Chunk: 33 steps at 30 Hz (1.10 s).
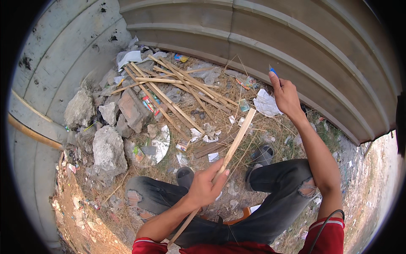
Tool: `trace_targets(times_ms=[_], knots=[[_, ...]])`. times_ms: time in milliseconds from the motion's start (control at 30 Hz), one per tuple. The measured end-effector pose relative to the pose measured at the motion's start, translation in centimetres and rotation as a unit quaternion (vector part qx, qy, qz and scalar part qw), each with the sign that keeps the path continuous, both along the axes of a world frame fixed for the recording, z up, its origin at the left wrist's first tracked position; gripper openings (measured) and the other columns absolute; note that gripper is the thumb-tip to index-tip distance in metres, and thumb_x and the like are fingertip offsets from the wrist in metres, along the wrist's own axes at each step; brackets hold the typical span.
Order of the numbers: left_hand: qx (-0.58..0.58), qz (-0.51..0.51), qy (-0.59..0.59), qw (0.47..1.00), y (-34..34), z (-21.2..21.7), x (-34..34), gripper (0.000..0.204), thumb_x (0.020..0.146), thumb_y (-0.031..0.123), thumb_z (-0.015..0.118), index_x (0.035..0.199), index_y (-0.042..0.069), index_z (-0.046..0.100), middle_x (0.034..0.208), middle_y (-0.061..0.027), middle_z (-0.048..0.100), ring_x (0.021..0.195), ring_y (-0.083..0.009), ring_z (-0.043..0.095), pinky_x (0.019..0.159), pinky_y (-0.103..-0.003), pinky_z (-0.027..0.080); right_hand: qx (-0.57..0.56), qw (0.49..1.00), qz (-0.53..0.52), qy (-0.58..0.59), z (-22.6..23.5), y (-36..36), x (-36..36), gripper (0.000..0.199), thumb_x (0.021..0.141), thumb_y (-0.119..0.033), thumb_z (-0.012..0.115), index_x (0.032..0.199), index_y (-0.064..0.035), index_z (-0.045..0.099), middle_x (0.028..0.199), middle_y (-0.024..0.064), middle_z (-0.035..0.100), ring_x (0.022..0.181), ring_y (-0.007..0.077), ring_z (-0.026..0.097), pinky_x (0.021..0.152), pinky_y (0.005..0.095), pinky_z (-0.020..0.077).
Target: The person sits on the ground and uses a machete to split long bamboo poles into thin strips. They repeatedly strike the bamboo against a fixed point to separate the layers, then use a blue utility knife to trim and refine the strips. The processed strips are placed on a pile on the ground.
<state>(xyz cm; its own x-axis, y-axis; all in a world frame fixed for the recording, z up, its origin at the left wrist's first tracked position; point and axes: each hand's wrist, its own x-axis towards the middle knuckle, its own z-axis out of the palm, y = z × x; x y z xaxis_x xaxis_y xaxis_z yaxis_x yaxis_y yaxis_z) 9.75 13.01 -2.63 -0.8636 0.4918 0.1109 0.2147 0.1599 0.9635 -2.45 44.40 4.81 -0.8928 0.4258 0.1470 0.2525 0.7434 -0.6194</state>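
My left hand is wrapped round a long, pale wooden strip. The strip slants up and away to the right, and its lower end passes under my left forearm. Up at the right, my right hand is closed on a utility knife with a blue body, its blade tip pointing upward. The knife is apart from the strip. Most of its handle is hidden in my fist. Beyond my left hand, several similar strips lie crossed in a loose pile on the ground.
Broken concrete chunks and a brick piece lie at the left. A pale metal sheet stands at the left, and a brown corrugated wall at the back and right. Dry grass, paper scraps and wrappers litter the ground around my shoes.
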Motion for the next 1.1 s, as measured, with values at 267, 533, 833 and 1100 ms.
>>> trace_targets(times_ms=[267, 533, 833, 1100], knots=[[0.028, 0.098, -0.015, 0.995, -0.9, 0.4, -2.1, 0.042, 0.100, 0.009, 0.058, 0.140, 0.000, 0.053, 0.074, -0.0014, 0.060, 0.065, -0.0029, 0.049, 0.056, -0.023, 0.040, -0.028, 0.950, 0.296, -0.101, 2.1, -8.3, 6.1, 0.067, 0.100, -0.057, 0.048, 0.076, 0.0027, 0.065, 0.060, 0.0224, 0.059, 0.061, 0.0404, 0.062, 0.064, 0.0488, 0.0489], [0.057, 0.095, -0.011, 0.994, -0.6, -0.2, -2.4, 0.041, 0.102, 0.007, 0.054, 0.142, -0.002, 0.050, 0.075, 0.0074, 0.055, 0.064, 0.0000, 0.044, 0.055, -0.020, 0.035, 0.104, 0.911, 0.381, -0.116, -1.0, -10.9, 6.5, 0.059, 0.098, -0.055, 0.053, 0.081, -0.0001, 0.069, 0.065, 0.0255, 0.062, 0.066, 0.0458, 0.064, 0.064, 0.0504, 0.0515], [-0.014, -0.066, 0.021, 0.998, 0.1, -0.1, 1.1, 0.041, 0.099, 0.016, 0.059, 0.137, 0.000, 0.054, 0.066, -0.0180, 0.060, 0.052, -0.0277, 0.059, 0.053, -0.035, 0.046, -0.010, 0.999, 0.008, 0.038, -2.0, 3.7, -0.6, 0.076, 0.101, -0.061, 0.044, 0.068, 0.0058, 0.059, 0.055, 0.0191, 0.053, 0.052, 0.0303, 0.052, 0.055, 0.0450, 0.0410], [0.071, -0.017, -0.154, 0.985, -1.4, 1.7, -2.8, 0.041, 0.108, 0.018, 0.043, 0.143, -0.001, 0.048, 0.056, 0.0068, 0.039, 0.048, -0.0017, 0.035, 0.047, -0.022, 0.029, -0.008, 0.965, 0.258, -0.049, 1.0, -5.8, 6.1, 0.070, 0.099, -0.058, 0.049, 0.071, 0.0043, 0.064, 0.056, 0.0199, 0.056, 0.054, 0.0346, 0.056, 0.058, 0.0474, 0.0448]])
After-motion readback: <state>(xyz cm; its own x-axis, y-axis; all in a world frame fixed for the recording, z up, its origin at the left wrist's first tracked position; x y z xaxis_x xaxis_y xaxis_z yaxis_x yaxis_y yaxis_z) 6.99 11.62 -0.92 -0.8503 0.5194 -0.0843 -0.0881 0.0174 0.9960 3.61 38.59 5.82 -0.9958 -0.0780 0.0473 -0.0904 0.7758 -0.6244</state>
